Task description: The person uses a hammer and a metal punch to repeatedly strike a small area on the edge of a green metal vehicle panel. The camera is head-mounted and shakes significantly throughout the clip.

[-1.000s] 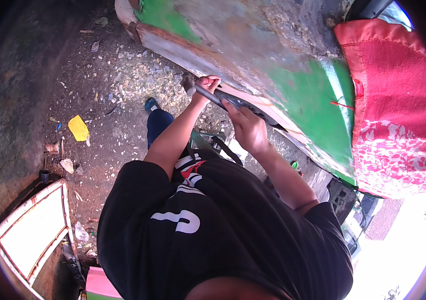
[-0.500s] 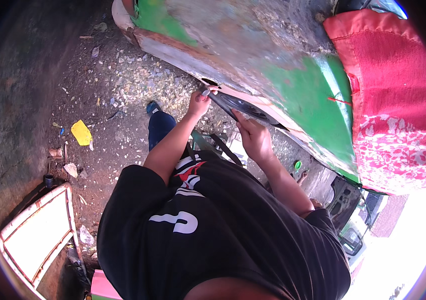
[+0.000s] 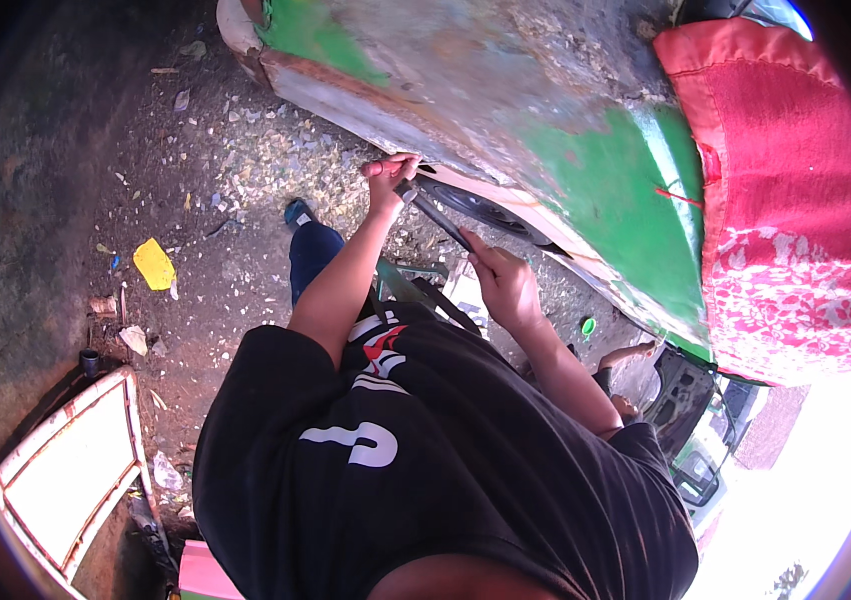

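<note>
Head view: left hand (image 3: 391, 180) and right hand (image 3: 506, 285) are gripping, closed, a long dark tool (image 3: 438, 215) running diagonally between them against the green panel (image 3: 606, 190).

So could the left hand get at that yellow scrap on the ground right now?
Probably not as things stand: the left hand is raised and gripping the long dark tool against the green panel, while the yellow scrap lies apart on the dirt ground.

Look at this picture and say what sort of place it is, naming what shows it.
Probably an outdoor vehicle repair yard: a worn green vehicle body with patchy paint, littered dirt ground, and both hands on a long dark tool at the panel's edge.
</note>
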`<state>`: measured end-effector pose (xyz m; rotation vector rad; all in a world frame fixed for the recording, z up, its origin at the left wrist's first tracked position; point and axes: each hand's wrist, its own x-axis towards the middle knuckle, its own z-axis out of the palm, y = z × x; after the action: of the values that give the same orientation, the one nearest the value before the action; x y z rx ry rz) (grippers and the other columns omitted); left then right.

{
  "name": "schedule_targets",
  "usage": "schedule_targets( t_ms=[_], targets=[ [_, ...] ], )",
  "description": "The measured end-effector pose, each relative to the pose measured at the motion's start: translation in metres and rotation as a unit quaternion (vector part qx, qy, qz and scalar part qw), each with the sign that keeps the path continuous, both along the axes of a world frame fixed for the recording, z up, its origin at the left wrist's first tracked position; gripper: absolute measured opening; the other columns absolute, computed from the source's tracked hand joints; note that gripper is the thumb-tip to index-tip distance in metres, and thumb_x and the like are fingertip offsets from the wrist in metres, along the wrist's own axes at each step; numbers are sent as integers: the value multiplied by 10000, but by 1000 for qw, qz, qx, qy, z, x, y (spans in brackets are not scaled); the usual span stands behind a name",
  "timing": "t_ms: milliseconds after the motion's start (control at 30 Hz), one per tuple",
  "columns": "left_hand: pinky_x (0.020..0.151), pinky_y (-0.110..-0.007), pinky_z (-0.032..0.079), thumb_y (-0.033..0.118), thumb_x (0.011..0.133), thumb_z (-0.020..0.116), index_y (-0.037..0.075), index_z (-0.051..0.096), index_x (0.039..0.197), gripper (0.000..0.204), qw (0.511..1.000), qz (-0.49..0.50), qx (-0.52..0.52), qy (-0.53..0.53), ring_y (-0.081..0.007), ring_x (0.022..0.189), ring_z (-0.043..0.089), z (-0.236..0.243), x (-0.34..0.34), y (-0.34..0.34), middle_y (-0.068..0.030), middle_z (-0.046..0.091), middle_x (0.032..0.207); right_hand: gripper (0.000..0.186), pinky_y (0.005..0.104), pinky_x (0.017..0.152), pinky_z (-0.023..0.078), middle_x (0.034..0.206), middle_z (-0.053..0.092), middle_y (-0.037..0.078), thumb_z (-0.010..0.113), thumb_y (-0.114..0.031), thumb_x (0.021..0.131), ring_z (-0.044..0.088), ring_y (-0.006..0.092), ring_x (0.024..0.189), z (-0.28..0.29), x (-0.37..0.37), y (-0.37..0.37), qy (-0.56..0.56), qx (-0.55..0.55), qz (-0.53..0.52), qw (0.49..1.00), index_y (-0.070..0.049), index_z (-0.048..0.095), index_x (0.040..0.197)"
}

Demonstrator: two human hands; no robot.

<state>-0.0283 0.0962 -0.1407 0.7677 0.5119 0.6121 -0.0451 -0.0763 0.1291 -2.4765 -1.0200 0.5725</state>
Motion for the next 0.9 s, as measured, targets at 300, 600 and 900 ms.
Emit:
schedule_targets(
  t_ms=[300,600,900],
  targets=[
    [538,-207,417,68,899,713,-19,714,970,113,999,0,34,14,-34,580,522,-12,10,6,7,661,707,442,421,616,485,734,590,151,606,-111,934,604,320,648,-6,15,48,-56,48,111,991,-204,595,1366],
    [632,-210,493,84,903,709,0,728,975,112,999,2,45,2,-55,699,621,-21,10,3,-30,720,797,501,441,602,518,751,599,124,569,-72,905,632,317,677,-15,27,74,-157,-89,181,967,-288,603,1356],
    [707,-235,525,77,902,702,-14,722,952,106,993,12,116,28,-88,742,665,-21,11,9,-59,736,828,523,431,595,516,763,603,123,582,-71,886,625,310,666,-14,31,78,-161,-82,168,969,-269,593,1370]
  ],
)
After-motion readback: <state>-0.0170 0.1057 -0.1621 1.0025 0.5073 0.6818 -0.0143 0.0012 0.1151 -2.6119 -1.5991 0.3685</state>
